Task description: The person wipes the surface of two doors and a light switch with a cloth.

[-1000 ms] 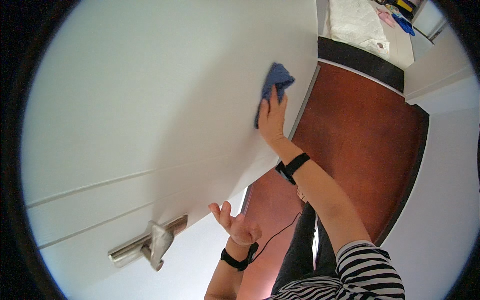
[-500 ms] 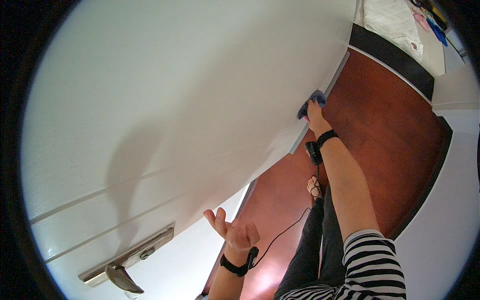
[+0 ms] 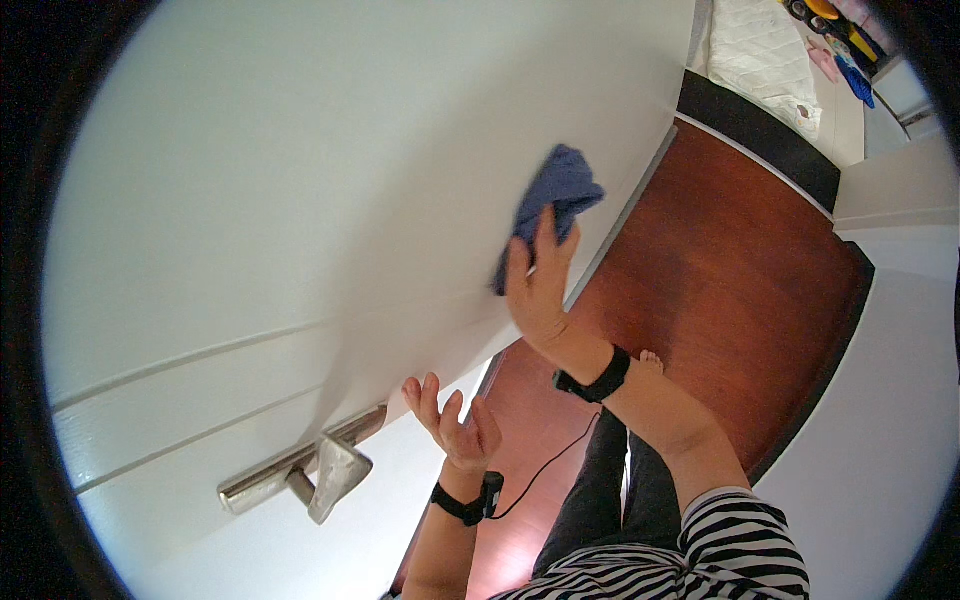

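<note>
A dark blue cloth (image 3: 562, 185), folded and crumpled, lies against the face of a white door (image 3: 300, 180). My right hand (image 3: 540, 285) holds it there, fingers spread over its lower part. Lower down, by the door's edge, my left hand (image 3: 455, 425) is raised palm up with fingers apart and nothing in it. Left of that hand, a metal door handle (image 3: 340, 475) sticks out from its long plate. Black straps circle both my wrists, and a thin cable runs from the left one.
Reddish-brown wooden floor (image 3: 720, 270) stretches below the door, bordered by a black threshold strip (image 3: 760, 140). A white quilted pad (image 3: 765, 65) and colourful items (image 3: 850, 70) lie beyond it. A pale wall (image 3: 850, 430) stands on the right. My foot (image 3: 651, 360) is on the floor.
My right hand has moved with the cloth from the door's bottom edge onto its face, up and leftward in view. The left hand rose slightly. The door handle appears further right.
</note>
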The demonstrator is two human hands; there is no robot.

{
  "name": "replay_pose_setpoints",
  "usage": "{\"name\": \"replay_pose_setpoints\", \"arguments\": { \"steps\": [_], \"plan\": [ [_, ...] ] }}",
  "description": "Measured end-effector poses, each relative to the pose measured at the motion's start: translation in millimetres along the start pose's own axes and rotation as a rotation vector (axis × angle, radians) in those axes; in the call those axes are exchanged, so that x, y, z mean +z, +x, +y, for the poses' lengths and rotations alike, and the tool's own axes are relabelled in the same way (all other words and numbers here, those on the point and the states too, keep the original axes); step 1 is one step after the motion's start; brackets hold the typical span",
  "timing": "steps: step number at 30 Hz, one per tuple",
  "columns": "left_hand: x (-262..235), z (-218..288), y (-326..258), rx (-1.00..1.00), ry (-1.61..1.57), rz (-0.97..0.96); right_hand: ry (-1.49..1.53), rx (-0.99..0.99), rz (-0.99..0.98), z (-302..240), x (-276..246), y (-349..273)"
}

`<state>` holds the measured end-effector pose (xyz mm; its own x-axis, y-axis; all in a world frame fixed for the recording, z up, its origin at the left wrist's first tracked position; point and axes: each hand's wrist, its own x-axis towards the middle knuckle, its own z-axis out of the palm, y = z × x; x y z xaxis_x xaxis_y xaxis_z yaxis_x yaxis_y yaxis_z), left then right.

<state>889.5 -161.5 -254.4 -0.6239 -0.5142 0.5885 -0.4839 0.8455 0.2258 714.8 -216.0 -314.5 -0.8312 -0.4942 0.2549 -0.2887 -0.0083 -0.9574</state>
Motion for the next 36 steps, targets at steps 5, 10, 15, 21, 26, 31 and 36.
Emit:
{"name": "replay_pose_setpoints", "arguments": {
  "steps": [5,10,15,21,26,31,36],
  "plan": [
    [-9,1,-13,-0.055,0.025,-0.015,0.125,-0.281,-0.238,-51,1,-14],
    [-1,-6,-33,-0.065,0.095,0.001,0.219,-0.549,-0.081,-28,17,-12],
    [11,-25,-54,-0.064,0.142,0.060,0.003,-0.451,-0.058,37,26,-25],
    [-27,2,-14,-0.059,0.183,0.124,-0.048,0.215,0.012,91,15,-24],
    [-18,2,-6,0.001,0.198,0.115,-0.056,0.634,0.025,201,19,-23],
    [-12,3,-2,0.065,0.214,0.152,0.021,0.905,-0.127,276,11,-43],
    [-19,5,-7,0.058,0.169,0.134,0.011,0.916,-0.015,228,12,-47]
  ]
}}
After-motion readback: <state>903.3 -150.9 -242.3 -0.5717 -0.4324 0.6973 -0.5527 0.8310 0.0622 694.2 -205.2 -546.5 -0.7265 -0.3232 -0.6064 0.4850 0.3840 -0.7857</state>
